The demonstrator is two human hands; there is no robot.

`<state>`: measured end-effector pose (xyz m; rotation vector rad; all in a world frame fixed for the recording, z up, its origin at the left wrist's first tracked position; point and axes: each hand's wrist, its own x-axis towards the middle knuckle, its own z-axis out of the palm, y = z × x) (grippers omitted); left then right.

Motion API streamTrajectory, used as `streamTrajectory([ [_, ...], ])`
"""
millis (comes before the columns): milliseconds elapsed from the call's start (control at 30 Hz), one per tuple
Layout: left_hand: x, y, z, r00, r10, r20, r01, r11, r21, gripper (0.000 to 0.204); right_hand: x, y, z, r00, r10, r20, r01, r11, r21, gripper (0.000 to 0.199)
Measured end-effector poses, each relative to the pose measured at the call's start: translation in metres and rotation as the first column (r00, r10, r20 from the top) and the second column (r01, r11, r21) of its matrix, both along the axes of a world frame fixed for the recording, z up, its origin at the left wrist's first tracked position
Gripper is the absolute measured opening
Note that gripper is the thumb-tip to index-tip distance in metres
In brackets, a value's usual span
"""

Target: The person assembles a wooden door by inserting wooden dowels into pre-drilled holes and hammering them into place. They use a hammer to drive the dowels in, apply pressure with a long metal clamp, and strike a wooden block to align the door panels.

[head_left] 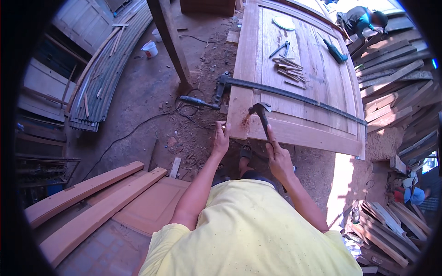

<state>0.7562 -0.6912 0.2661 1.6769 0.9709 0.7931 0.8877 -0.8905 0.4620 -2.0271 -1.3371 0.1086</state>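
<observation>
A large wooden door [294, 69] lies flat in front of me. My right hand [278, 158] grips the handle of a claw hammer [260, 114], whose head rests over the door's near left corner. My left hand [221, 138] presses against the near edge of that corner, fingers closed on something small that I cannot make out. A long black bar clamp [294, 95] crosses the door from left to right.
On the door lie a bundle of thin wood strips [289, 68], pliers [280, 48], a pale round disc [283, 23] and a teal power drill [335, 53]. Another person [361, 19] crouches at the far end. Planks [92, 202] lie at left, stacked timber [396, 83] at right.
</observation>
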Motion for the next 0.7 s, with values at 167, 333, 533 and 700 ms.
streamTrajectory([
  [167,-0.008,0.001,-0.007,1.0,-0.001,-0.019,0.002,0.999,0.045,0.04,-0.003,0.0,0.048,0.949,-0.101,-0.3,0.104,0.995,-0.006,0.056],
  [333,-0.006,-0.004,-0.004,1.0,-0.009,0.012,0.009,1.0,-0.008,0.038,-0.009,-0.007,0.005,0.994,-0.097,-0.043,0.106,0.931,0.35,0.062],
  [533,-0.014,0.004,0.001,1.0,-0.004,0.001,0.004,0.997,0.083,0.037,0.004,-0.02,-0.009,0.981,-0.157,-0.115,0.113,0.939,-0.325,0.064],
  [700,-0.035,0.013,0.018,0.938,0.118,0.325,-0.046,0.974,-0.221,0.024,-0.009,-0.042,0.006,0.925,-0.246,-0.289,0.176,0.953,-0.248,0.061],
])
